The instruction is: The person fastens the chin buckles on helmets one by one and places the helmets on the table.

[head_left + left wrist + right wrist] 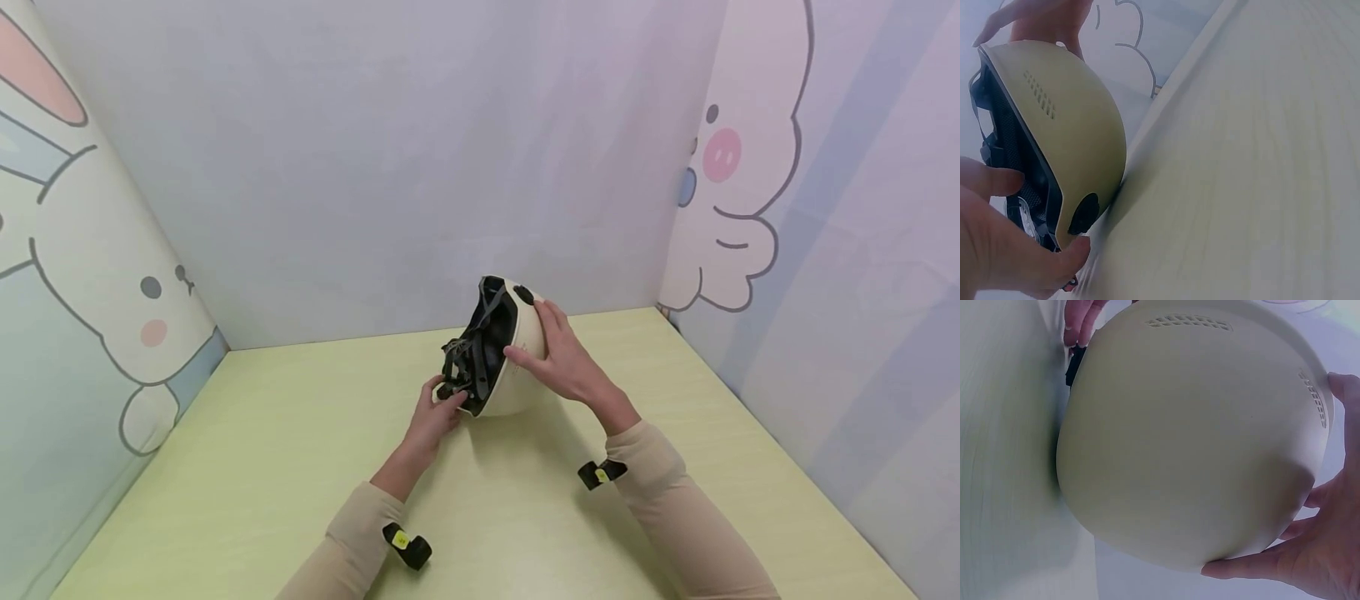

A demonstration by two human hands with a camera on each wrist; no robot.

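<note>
A cream-white helmet point(527, 379) is tipped on its side over the table, its black-lined hollow facing left. Grey straps point(480, 367) bunch inside the opening. My left hand point(431, 423) grips the lower rim, with the thumb on the inner side and a finger by the round black piece point(1085, 214) on the shell. Higher up, my right hand point(572, 367) holds the shell from the right, its fingers spread over the curve and its thumb toward the rim. Rows of small vent holes point(1189, 322) show on the shell in the right wrist view.
The pale yellow-green table point(262, 467) lies under both arms. A light grey backdrop point(360, 167) rises behind it, and cartoon-printed side panels point(847, 275) flank it. Each sleeve carries a small black wrist camera point(407, 546).
</note>
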